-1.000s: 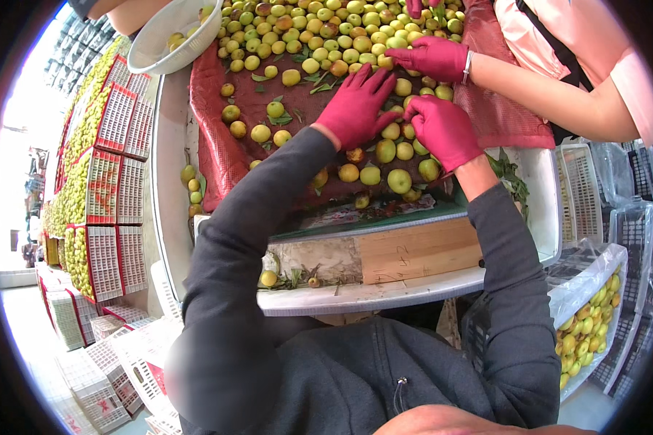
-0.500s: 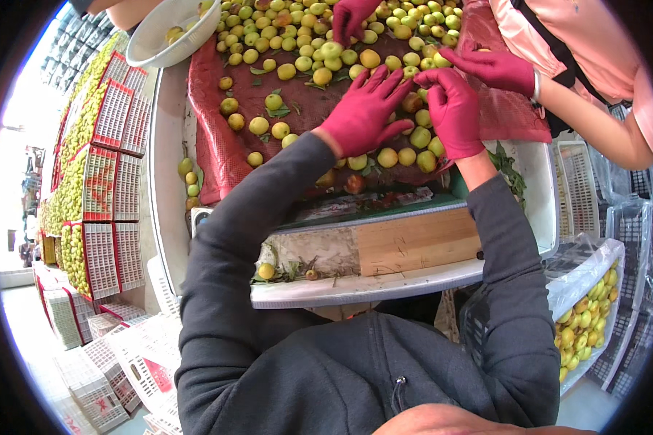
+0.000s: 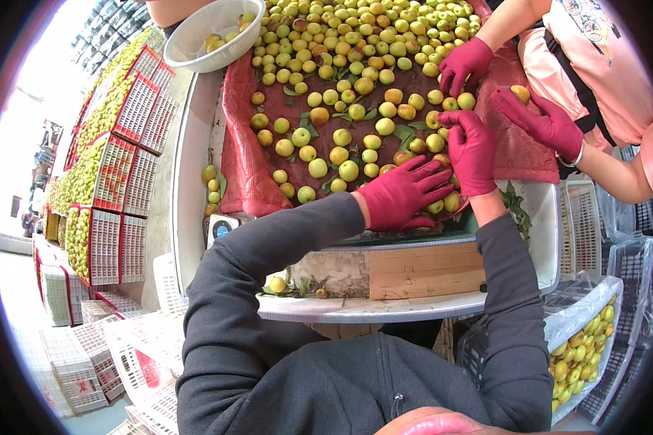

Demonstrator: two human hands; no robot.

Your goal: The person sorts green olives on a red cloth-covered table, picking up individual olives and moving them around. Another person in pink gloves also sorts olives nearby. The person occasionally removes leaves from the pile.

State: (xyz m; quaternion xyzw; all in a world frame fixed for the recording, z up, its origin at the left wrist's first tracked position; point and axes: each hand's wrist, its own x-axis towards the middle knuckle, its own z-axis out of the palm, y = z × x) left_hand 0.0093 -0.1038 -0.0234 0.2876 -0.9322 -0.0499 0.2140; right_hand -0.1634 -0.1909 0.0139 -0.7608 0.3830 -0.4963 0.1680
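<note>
Small round yellow-green fruits (image 3: 317, 168), some blushed brown, lie scattered with leaves on a dark red cloth (image 3: 248, 167) in a white-rimmed sorting table (image 3: 190, 156). My left hand (image 3: 406, 194), in a crimson glove, rests palm down with fingers apart, over fruits near the cloth's front edge. Just right of it my right hand (image 3: 473, 154), gloved alike, is closed with fingers curled in; whether a fruit is inside cannot be seen. Beside it, a co-worker's crimson-gloved hand (image 3: 466, 67) reaches among the fruits, and that person's other hand (image 3: 548, 125) has a fruit (image 3: 520, 93) at it.
A white colander (image 3: 225, 52) with some fruits stands at the table's far left corner. A wooden board (image 3: 424, 272) runs along the near edge. Stacked fruit-filled crates (image 3: 116, 174) rise at left; a lined crate of fruits (image 3: 580, 355) sits at right.
My left hand has drawn nearer the table's front edge, and more fruits lie loose mid-cloth. The co-worker's far hand has moved right; a fruit now shows at the other one. The view has shifted.
</note>
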